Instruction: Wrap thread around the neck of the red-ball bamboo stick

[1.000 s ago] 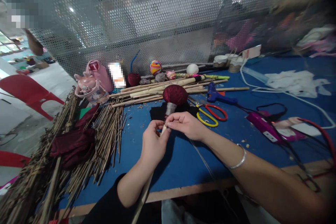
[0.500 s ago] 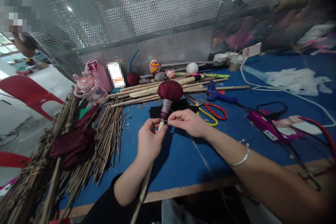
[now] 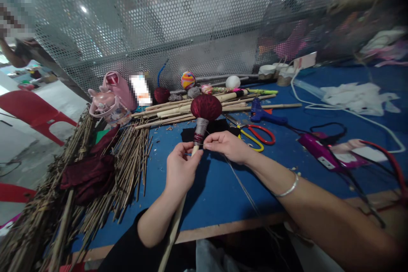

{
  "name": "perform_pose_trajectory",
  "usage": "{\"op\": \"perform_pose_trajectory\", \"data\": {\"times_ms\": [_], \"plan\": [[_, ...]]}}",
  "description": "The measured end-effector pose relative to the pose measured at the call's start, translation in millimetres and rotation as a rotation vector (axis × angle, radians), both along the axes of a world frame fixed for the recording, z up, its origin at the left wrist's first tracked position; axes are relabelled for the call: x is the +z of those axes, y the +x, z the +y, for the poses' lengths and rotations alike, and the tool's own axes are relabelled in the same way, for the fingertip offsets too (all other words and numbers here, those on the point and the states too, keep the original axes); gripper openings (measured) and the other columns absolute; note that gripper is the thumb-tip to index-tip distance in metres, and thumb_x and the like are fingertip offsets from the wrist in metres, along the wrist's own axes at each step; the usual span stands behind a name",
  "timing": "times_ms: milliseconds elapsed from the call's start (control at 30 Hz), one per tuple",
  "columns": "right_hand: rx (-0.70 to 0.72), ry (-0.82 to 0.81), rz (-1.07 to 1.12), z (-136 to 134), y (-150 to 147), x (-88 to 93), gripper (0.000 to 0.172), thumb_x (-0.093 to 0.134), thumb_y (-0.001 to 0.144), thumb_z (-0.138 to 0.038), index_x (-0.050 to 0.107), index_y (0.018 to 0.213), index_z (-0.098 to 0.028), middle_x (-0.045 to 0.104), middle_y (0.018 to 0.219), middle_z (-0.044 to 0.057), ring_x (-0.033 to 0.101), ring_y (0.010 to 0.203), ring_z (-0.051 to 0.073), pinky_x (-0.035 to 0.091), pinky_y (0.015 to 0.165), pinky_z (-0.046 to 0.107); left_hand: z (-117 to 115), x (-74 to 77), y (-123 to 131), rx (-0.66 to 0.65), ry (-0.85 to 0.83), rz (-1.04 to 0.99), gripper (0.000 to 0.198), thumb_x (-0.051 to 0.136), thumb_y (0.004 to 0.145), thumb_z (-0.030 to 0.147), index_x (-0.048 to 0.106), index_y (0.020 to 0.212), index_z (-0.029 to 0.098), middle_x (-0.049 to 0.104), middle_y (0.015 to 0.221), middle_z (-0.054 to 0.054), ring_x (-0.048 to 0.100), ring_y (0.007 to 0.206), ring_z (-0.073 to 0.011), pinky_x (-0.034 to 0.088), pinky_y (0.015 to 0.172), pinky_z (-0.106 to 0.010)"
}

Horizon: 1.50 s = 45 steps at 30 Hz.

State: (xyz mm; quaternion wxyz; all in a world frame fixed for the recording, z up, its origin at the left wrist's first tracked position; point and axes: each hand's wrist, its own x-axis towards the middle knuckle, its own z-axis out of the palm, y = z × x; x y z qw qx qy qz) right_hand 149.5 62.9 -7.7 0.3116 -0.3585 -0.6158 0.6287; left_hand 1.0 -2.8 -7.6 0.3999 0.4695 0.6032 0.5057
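My left hand is closed around a thin wooden stick that runs down past the table's front edge. At the stick's top sits a dark red padded ball with a grey wrapped neck. My right hand pinches a fine grey thread right at the neck's base, fingertips nearly touching my left thumb. The thread trails down toward me across the blue table.
A heap of dry twigs with dark red cloth lies left. Behind are bamboo sticks, a pink bottle, yarn balls, scissors, a blue glue gun, a pink tool, white cloth and a perforated metal screen.
The stick with the red ball has tilted a little to the left and risen slightly. My right hand's pinch has shifted up toward the neck's base. Both hands keep their hold.
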Motion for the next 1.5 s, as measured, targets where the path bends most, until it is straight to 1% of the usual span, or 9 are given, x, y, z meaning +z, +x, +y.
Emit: {"op": "perform_pose_trajectory", "data": {"times_ms": [167, 333, 467, 567, 667, 833, 1200, 1367, 1500], "plan": [[0.015, -0.066, 0.066, 0.4, -1.2, 0.2, 0.029, 0.067, 0.066, -0.038, 0.054, 0.071, -0.012, 0.035, 0.041, -0.010, 0.022, 0.034, 0.002, 0.013, 0.037, 0.019, -4.5, 4.3, 5.1, -0.024, 0.008, -0.141, 0.035, 0.067, 0.066, 0.035, 0.056, 0.090, 0.013, 0.057, 0.063, 0.002, 0.042, 0.038, -0.0033, 0.032, 0.034, -0.016], [0.148, -0.168, 0.285, -1.0, -0.7, -2.9, 0.040, 0.067, 0.067, -0.035, 0.052, 0.096, -0.014, 0.044, 0.049, -0.009, 0.018, 0.031, 0.001, 0.008, 0.032, 0.019, -6.0, 7.6, 8.3, -0.191, 0.010, -0.396, 0.031, 0.061, 0.072, 0.039, 0.052, 0.086, 0.014, 0.060, 0.069, 0.000, 0.041, 0.034, -0.0026, 0.029, 0.030, -0.016], [0.117, -0.182, 0.329, -2.5, -2.2, -6.9, 0.031, 0.067, 0.067, -0.034, 0.051, 0.082, -0.014, 0.041, 0.047, -0.009, 0.018, 0.031, 0.000, 0.008, 0.031, 0.018, -2.5, 5.1, 9.6, -0.338, -0.127, -0.485, 0.029, 0.052, 0.077, 0.042, 0.050, 0.082, 0.013, 0.060, 0.065, -0.002, 0.045, 0.036, -0.0041, 0.033, 0.034, -0.016], [0.087, -0.120, 0.236, -4.5, -7.1, -9.4, 0.029, 0.065, 0.070, -0.036, 0.048, 0.074, -0.014, 0.042, 0.045, -0.009, 0.021, 0.031, 0.001, 0.010, 0.031, 0.018, -1.7, 1.4, 11.4, -0.240, -0.158, -0.414, 0.030, 0.053, 0.076, 0.043, 0.047, 0.082, 0.014, 0.058, 0.063, 0.000, 0.046, 0.038, -0.0055, 0.036, 0.034, -0.017], [0.069, -0.102, 0.206, -6.2, -11.8, -10.0, 0.031, 0.065, 0.069, -0.039, 0.048, 0.074, -0.013, 0.041, 0.045, -0.009, 0.023, 0.032, 0.001, 0.011, 0.032, 0.018, -3.1, -0.4, 13.1, -0.152, -0.070, -0.348, 0.036, 0.061, 0.070, 0.044, 0.043, 0.087, 0.018, 0.050, 0.059, 0.007, 0.038, 0.035, -0.0033, 0.028, 0.030, -0.014], [0.105, -0.091, 0.169, -3.1, -5.7, -6.1, 0.031, 0.064, 0.071, -0.039, 0.051, 0.083, -0.014, 0.037, 0.045, -0.010, 0.022, 0.033, 0.002, 0.012, 0.032, 0.017, -3.5, 2.4, 10.9, -0.149, -0.071, -0.392, 0.036, 0.064, 0.069, 0.040, 0.043, 0.089, 0.018, 0.050, 0.061, 0.007, 0.033, 0.034, -0.0006, 0.021, 0.029, -0.012], [0.064, -0.132, 0.211, -1.0, 2.1, -0.8, 0.027, 0.067, 0.067, -0.036, 0.054, 0.070, -0.013, 0.036, 0.037, -0.010, 0.021, 0.030, 0.002, 0.012, 0.031, 0.017, -3.5, 7.2, 6.9, -0.159, -0.043, -0.514, 0.034, 0.063, 0.071, 0.041, 0.044, 0.089, 0.019, 0.053, 0.064, 0.006, 0.032, 0.035, -0.0006, 0.020, 0.030, -0.012], [0.109, -0.163, 0.299, -0.5, -2.4, -3.0, 0.031, 0.069, 0.067, -0.035, 0.052, 0.083, -0.014, 0.051, 0.049, -0.007, 0.021, 0.030, 0.001, 0.011, 0.030, 0.017, -4.8, 12.5, 6.0, -0.271, -0.034, -0.625, 0.030, 0.062, 0.072, 0.039, 0.045, 0.084, 0.018, 0.055, 0.068, 0.004, 0.030, 0.034, 0.0004, 0.020, 0.029, -0.012], [0.113, -0.211, 0.375, -3.2, -4.5, -3.6, 0.034, 0.070, 0.065, -0.034, 0.053, 0.086, -0.013, 0.053, 0.055, -0.005, 0.021, 0.031, 0.000, 0.009, 0.030, 0.018, -3.3, 7.8, 5.0, -0.400, -0.141, -0.624, 0.033, 0.055, 0.075, 0.048, 0.048, 0.081, 0.016, 0.056, 0.064, 0.002, 0.032, 0.031, -0.0004, 0.025, 0.030, -0.015]]}}
